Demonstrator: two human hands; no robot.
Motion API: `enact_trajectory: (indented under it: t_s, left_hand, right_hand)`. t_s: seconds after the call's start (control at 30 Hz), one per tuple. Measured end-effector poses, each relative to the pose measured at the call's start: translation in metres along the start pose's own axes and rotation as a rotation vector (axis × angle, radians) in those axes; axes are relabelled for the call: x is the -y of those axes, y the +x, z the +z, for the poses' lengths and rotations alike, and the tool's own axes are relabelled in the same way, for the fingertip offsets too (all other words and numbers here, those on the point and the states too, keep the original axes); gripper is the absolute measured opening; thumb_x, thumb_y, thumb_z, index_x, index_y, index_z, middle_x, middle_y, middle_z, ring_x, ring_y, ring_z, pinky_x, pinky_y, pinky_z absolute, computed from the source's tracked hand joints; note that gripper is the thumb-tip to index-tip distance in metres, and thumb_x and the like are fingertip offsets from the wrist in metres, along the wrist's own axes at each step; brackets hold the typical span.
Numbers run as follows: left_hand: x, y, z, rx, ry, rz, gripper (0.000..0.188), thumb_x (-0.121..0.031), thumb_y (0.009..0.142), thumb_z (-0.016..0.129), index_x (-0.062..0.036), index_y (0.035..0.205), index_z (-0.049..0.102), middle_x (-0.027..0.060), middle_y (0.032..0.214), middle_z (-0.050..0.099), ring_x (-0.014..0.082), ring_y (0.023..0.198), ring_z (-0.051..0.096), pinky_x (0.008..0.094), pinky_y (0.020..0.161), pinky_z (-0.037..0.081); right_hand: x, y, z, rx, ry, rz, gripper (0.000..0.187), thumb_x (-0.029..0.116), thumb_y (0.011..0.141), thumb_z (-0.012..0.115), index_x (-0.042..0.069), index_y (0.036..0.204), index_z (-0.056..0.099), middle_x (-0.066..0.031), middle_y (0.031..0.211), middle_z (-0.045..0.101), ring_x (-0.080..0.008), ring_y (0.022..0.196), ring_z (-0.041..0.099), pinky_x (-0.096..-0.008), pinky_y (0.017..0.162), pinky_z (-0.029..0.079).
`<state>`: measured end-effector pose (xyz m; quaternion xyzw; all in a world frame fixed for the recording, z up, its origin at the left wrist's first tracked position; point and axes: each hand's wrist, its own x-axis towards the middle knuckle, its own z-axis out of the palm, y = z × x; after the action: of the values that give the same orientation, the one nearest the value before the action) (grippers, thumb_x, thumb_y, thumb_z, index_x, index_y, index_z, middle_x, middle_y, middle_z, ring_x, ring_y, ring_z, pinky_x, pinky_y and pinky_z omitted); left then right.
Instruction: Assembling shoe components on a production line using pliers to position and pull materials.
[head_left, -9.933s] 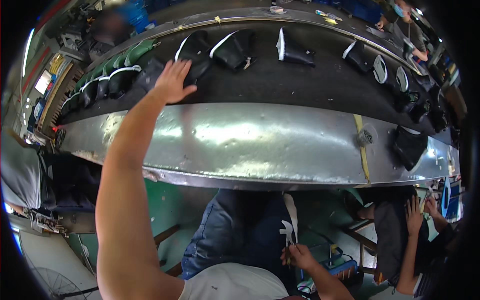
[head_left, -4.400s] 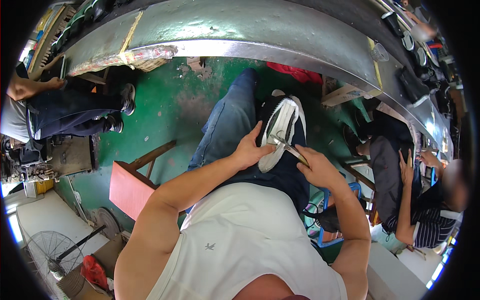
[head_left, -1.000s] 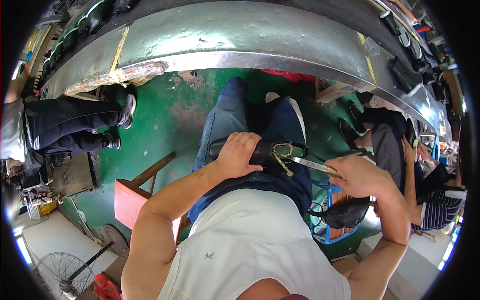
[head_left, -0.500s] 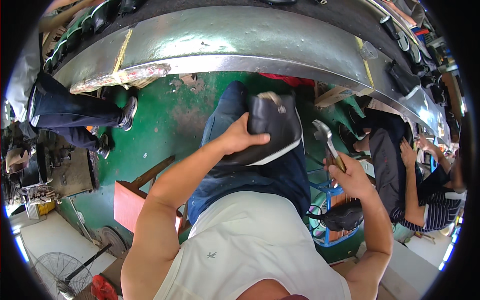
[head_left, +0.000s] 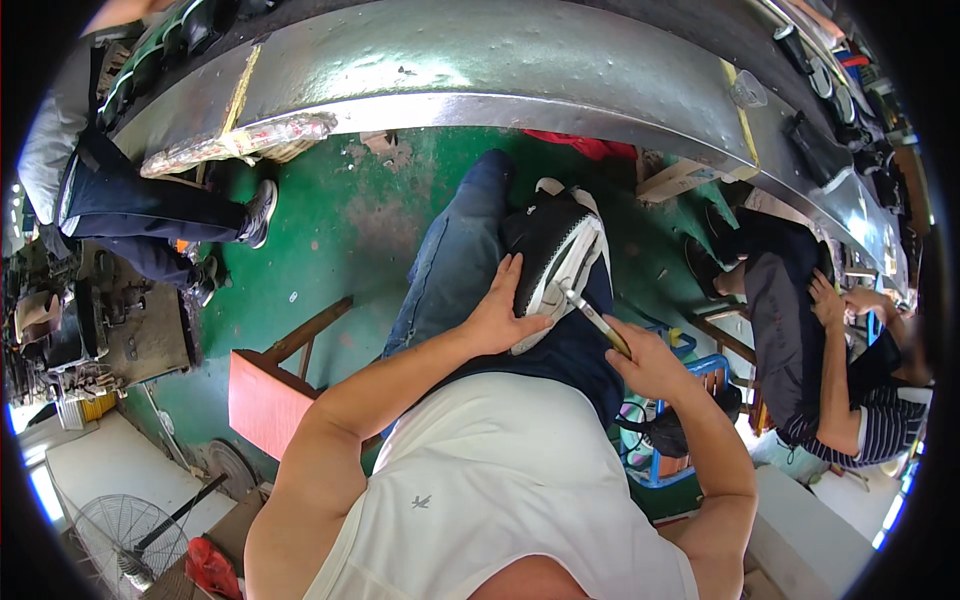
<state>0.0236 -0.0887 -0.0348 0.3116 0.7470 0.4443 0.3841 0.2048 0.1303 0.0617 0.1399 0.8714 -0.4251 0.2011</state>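
A black shoe upper (head_left: 533, 238) rests on my lap, tilted so its pale underside (head_left: 574, 262) faces up and right. Gathered white lining edges run along that underside. My left hand (head_left: 497, 315) grips the near end of the shoe, the thumb lying across the bottom edge. In my right hand (head_left: 642, 360) are lasting pliers (head_left: 601, 322), the fingers closed around the brass-coloured handle. Their metal head meets the pale underside near my left thumb; whether the jaws pinch the lining I cannot tell.
A long metal-edged bench (head_left: 420, 100) curves across the far side. A pink-topped stool (head_left: 268, 395) stands to the left, a blue-framed seat (head_left: 690, 460) with a black bag (head_left: 665, 432) to the right. Co-workers sit at right and stand at left. A fan (head_left: 128, 540) occupies the lower left.
The shoe has turned from its dark side to its pale underside. My right hand has moved left, bringing the pliers onto it. My left hand has shifted lower on the shoe.
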Motion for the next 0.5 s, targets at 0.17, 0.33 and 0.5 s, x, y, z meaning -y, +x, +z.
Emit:
enact_trajectory:
  t_s: [0.17, 0.33, 0.5]
  left_hand:
    - [-0.002, 0.0, -0.001, -0.003, -0.018, 0.01, 0.113, -0.03, 0.082, 0.082, 0.0085, 0.157, 0.007, 0.0307, 0.164, 0.01, 0.0385, 0.154, 0.013, 0.0378, 0.125, 0.017]
    - [0.013, 0.0, 0.002, -0.033, -0.022, 0.038, 0.111, -0.027, 0.083, 0.081, 0.0077, 0.157, 0.007, 0.0302, 0.163, 0.013, 0.0366, 0.154, 0.017, 0.0368, 0.124, 0.019]
    - [0.025, 0.002, 0.002, -0.04, -0.109, 0.033, 0.109, -0.025, 0.084, 0.08, 0.0077, 0.158, 0.007, 0.0303, 0.161, 0.021, 0.0355, 0.151, 0.025, 0.0358, 0.122, 0.023]
  right_hand:
    - [0.006, 0.02, -0.004, -0.094, -0.242, -0.183, 0.056, 0.008, 0.089, 0.064, -0.007, 0.141, 0.046, -0.0291, 0.132, 0.056, -0.0452, 0.12, 0.056, -0.048, 0.102, 0.046]
    - [0.046, 0.042, -0.042, 0.146, -0.302, -0.035, 0.048, 0.011, 0.09, 0.064, -0.006, 0.133, 0.052, -0.029, 0.114, 0.064, -0.0438, 0.109, 0.062, -0.0489, 0.094, 0.049]
    - [0.06, 0.061, -0.06, 0.463, -0.17, 0.127, 0.054, 0.014, 0.088, 0.065, -0.008, 0.135, 0.052, -0.0297, 0.102, 0.068, -0.043, 0.101, 0.066, -0.0447, 0.09, 0.052]
